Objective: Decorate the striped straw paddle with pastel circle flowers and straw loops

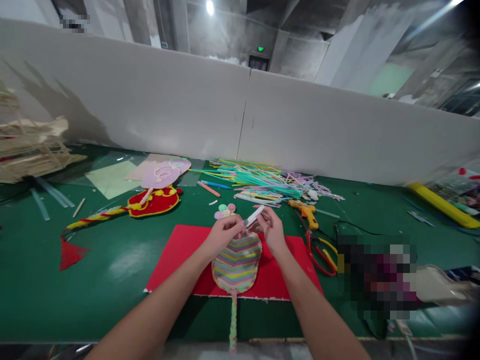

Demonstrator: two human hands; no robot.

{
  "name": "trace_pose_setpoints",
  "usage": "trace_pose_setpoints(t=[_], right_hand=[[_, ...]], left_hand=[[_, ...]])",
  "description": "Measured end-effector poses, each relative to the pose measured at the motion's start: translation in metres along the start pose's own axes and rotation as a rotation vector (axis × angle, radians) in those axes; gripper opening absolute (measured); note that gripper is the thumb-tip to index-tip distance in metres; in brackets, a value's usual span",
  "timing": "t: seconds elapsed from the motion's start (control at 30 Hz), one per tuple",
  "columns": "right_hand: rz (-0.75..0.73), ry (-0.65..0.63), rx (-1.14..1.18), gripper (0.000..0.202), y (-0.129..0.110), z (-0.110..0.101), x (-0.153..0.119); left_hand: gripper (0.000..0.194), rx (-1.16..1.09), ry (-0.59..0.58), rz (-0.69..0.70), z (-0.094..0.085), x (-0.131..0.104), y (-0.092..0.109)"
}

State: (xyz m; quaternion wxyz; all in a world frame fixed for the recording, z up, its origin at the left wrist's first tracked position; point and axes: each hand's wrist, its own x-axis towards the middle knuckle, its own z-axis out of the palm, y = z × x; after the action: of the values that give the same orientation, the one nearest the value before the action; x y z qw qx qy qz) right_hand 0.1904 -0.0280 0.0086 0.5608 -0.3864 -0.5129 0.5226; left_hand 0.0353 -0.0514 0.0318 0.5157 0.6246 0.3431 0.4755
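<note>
My right hand (273, 229) pinches a small white strip (255, 215) that slants down toward my left fingers. My left hand (225, 232) is closed in a pinch at the lower end of the strip; what exactly its fingers hold is too small to make out. Just beneath both hands lies a hand fan (235, 265) with zigzag stripes in pastel colours, its twisted handle (233, 320) pointing toward me past the table edge. Under the fan is a red foam sheet (170, 255). Beyond my left hand sits a flower of pastel discs (224, 210).
Behind the hands lies a heap of coloured pipe cleaners (258, 177). A yellow glue gun (308, 214) and red-handled pliers (318, 260) are at the right. To the left are a red fan (153, 202) with a tassel (73, 252) and a purple cutout (161, 172). A white partition (180, 105) stands behind.
</note>
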Motion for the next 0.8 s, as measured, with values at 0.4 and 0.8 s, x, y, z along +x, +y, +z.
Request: trace_pose_setpoints(t=[0.4, 0.8], right_hand=[[-0.059, 0.028, -0.07, 0.026, -0.009, 0.001, -0.003], [-0.134, 0.208, -0.093, 0.027, -0.007, -0.014, 0.007]], left_hand=[[0.025, -0.222, 0.139, -0.117, -0.017, 0.003, -0.004], [0.026, -0.121, -0.116, -0.086, -0.01, 0.002, -0.005]])
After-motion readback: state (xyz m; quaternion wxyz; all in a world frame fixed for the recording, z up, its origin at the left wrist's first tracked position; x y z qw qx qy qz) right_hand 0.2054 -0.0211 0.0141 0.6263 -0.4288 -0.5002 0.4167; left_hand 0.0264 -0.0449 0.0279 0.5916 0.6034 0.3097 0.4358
